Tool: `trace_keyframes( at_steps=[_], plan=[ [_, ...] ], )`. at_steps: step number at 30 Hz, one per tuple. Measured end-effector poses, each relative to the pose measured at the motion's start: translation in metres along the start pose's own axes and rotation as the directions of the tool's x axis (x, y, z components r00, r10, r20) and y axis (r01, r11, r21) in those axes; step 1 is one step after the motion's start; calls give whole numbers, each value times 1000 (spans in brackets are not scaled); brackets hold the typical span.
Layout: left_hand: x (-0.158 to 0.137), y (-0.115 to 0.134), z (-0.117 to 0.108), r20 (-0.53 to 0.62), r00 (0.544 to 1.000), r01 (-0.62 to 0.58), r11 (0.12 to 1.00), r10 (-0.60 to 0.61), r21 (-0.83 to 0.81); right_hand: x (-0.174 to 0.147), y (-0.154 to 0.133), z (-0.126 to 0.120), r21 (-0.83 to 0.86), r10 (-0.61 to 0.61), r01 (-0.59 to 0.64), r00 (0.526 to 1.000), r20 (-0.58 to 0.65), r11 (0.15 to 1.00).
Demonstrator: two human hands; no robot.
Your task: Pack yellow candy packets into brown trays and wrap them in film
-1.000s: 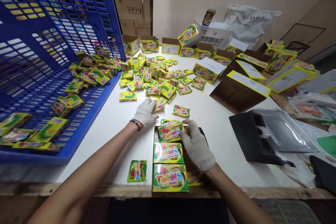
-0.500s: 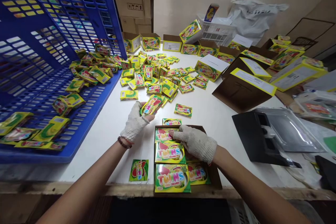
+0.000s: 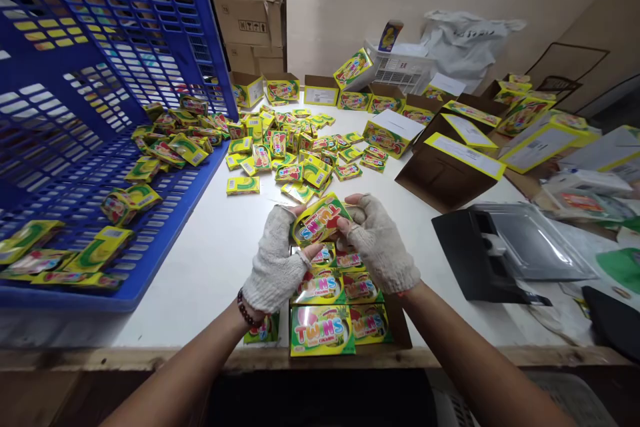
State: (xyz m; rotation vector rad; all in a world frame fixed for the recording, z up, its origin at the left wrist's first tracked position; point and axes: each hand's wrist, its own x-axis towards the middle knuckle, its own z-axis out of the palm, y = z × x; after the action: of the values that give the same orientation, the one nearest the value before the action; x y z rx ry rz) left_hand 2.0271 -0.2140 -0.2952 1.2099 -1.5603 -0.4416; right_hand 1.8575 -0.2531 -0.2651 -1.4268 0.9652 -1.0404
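Note:
Both my hands wear pale knitted gloves with bare fingertips. Between them a small yellow-green Twins candy box (image 3: 318, 221) is held tilted above an open display carton (image 3: 399, 325). My left hand (image 3: 277, 255) grips its left end, thumb towards me. On the right end close the thumb and fingers of my right hand (image 3: 381, 240). Inside the carton, Twins boxes (image 3: 323, 330) lie face up in two columns; the held box and my hands hide its far end. A green Twins piece (image 3: 265, 329) lies beside the carton, partly under my left wrist.
A pile of candy boxes (image 3: 300, 153) covers the middle of the white table (image 3: 190, 267). At left a tipped blue crate (image 3: 165, 240) holds more. Display cartons (image 3: 445, 170) line the back and right, near a black device with a clear tray (image 3: 535, 240).
My left hand has brought the candy box right and towards me over the carton. My right hand has risen from inside the carton and now grips the same box.

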Motion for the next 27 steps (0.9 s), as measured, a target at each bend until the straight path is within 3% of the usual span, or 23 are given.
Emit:
trace_keyframes(
  at_steps=[3,9,11,14,19,24,27],
  plan=[
    [1,8,7,-61,993,99,992,-104,-77,-1,0,7,21,-32,33,999,-36,999],
    [-9,7,-1,-87,988,125,990,-130,-59,14,-6,-11,-290,-147,175,982,116,941],
    [-16,-1,-6,-142,977,150,987,-157,-56,26,-5,-21,-429,-111,212,962,248,878],
    [-27,-17,-1,-153,960,222,970,-236,-104,40,8,-22,-616,-30,346,886,463,707],
    [-43,-32,25,-81,949,280,931,-306,-236,34,40,7,-697,-168,467,875,454,544],
    [-45,-35,31,-88,958,236,923,-274,-303,24,34,34,-773,15,530,821,570,349],
    [-40,-28,25,-100,965,236,969,-242,-67,31,19,41,-804,172,512,800,575,303]
  ],
)
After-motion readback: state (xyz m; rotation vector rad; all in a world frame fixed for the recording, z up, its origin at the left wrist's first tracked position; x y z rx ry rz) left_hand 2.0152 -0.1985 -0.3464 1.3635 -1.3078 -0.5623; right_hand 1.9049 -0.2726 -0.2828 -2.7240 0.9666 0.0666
